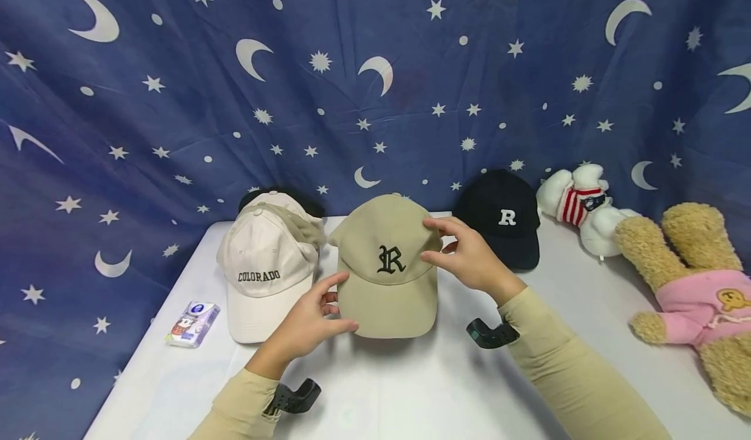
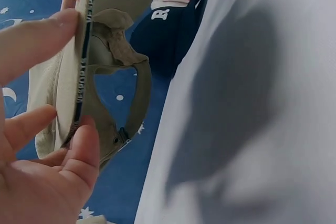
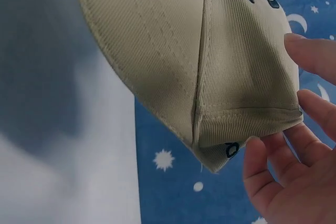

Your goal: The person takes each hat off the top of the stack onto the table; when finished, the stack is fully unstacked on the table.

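Note:
A khaki baseball cap (image 1: 387, 313) with a dark letter R on its front is held off the white table, brim toward me. My left hand (image 1: 308, 322) grips its left side by the brim; in the left wrist view the thumb (image 2: 39, 45) lies on one face and fingers curl round the edge. That view also shows the cap's inside and back strap (image 2: 140, 95). With thumb and fingers, my right hand (image 1: 469, 254) holds the right side of the crown. In the right wrist view, fingertips (image 3: 255, 153) of this hand reach beneath the crown's lower edge.
White COLORADO cap (image 1: 264, 257) tops stacked caps at left, beside a small tissue pack (image 1: 193, 324). Right of the khaki cap sits a black R cap (image 1: 495, 221). A white plush toy (image 1: 604, 228) and a teddy bear (image 1: 698, 303) lie further right. A starry blue cloth (image 1: 328, 29) hangs behind.

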A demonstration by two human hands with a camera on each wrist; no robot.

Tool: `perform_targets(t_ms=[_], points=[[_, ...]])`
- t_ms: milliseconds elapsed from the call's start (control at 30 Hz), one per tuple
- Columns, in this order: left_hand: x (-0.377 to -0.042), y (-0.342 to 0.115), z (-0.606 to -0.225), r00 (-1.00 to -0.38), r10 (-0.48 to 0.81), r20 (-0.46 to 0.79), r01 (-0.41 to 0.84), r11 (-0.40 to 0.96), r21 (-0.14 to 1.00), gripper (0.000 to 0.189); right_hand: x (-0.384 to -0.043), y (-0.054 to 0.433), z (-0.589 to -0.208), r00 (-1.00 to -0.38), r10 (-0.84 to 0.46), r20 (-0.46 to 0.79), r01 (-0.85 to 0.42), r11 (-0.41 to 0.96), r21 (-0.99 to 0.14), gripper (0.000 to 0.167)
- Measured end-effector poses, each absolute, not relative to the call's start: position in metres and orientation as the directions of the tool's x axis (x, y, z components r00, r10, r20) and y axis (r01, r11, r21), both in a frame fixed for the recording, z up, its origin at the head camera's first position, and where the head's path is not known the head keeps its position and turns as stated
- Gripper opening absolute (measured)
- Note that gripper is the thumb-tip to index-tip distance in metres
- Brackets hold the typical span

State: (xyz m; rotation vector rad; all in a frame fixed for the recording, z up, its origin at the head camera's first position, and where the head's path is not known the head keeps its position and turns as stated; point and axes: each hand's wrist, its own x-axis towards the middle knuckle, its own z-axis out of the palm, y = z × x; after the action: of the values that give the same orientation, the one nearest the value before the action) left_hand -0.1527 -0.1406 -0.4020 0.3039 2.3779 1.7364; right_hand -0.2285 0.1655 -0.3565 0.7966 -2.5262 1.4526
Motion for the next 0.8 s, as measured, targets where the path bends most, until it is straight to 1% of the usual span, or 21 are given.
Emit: perform_targets(t_ms=[167, 267, 367, 567, 800], points=[[-0.157, -0.137, -0.406, -0.948, 0.319, 0.009, 0.098, 0.263, 0.96, 0.083, -0.232, 0.173, -0.361, -0.874, -0.353, 0.333, -0.467, 0.426, -0.775, 0.055], [-0.159, -0.134, -0.408, -0.935, 0.352, 0.032, 0.136, 0.274, 0.952, 0.085, -0.234, 0.177, -0.363, -0.882, -0.336, 0.33, -0.457, 0.444, -0.771, 0.055], [-0.161, -0.129, -0.409, -0.935, 0.352, 0.031, 0.142, 0.293, 0.946, 0.086, -0.237, 0.181, -0.365, -0.884, -0.325, 0.335, -0.457, 0.461, -0.761, 0.054], [-0.17, -0.121, -0.414, -0.948, 0.317, -0.029, 0.074, 0.309, 0.948, 0.085, -0.244, 0.186, -0.37, -0.895, -0.305, 0.325, -0.439, 0.48, -0.76, 0.054], [-0.195, -0.11, -0.421, -0.954, 0.293, -0.067, 0.024, 0.299, 0.954, 0.083, -0.258, 0.19, -0.375, -0.909, -0.289, 0.299, -0.408, 0.482, -0.776, 0.054]])
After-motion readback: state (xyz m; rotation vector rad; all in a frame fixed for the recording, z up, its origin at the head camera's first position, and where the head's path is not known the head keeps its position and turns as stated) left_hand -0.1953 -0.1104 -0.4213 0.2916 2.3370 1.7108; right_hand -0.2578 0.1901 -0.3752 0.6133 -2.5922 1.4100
